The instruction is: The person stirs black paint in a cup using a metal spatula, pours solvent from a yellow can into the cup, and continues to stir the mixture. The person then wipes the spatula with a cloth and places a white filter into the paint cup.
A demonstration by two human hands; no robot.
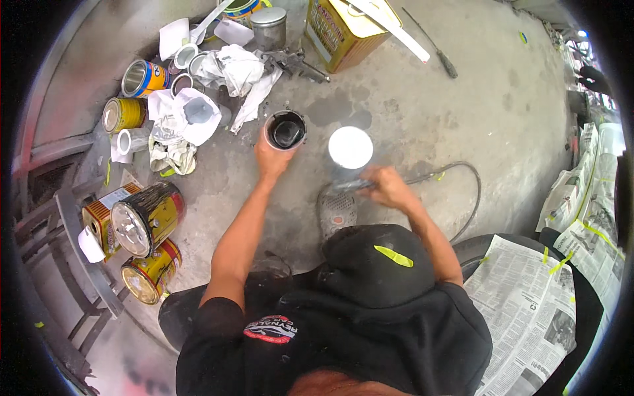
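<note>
My left hand [274, 155] is closed round a round cup [286, 130] with glossy black paint inside, held over the concrete floor. To its right, my right hand [386, 188] grips a grey metal spray gun [350, 185], partly smeared by motion. A round white top [351, 147] shows just beyond the gun, over a blurred, see-through body; it looks like the gun's cup. My two hands are apart, and the cup and gun do not touch. Below the spray gun is my shoe [337, 212], and my bent knee [380, 264] carries a strip of yellow-green tape.
Paint cans [148, 221], crumpled paper [231, 69] and used cups crowd the left. A second spray gun [297, 64] lies near a large square tin [347, 33]. A screwdriver-like tool [446, 63] lies farther right. A hose [477, 191] curves beside my right arm. Newspaper masking [525, 297] covers panels at lower right.
</note>
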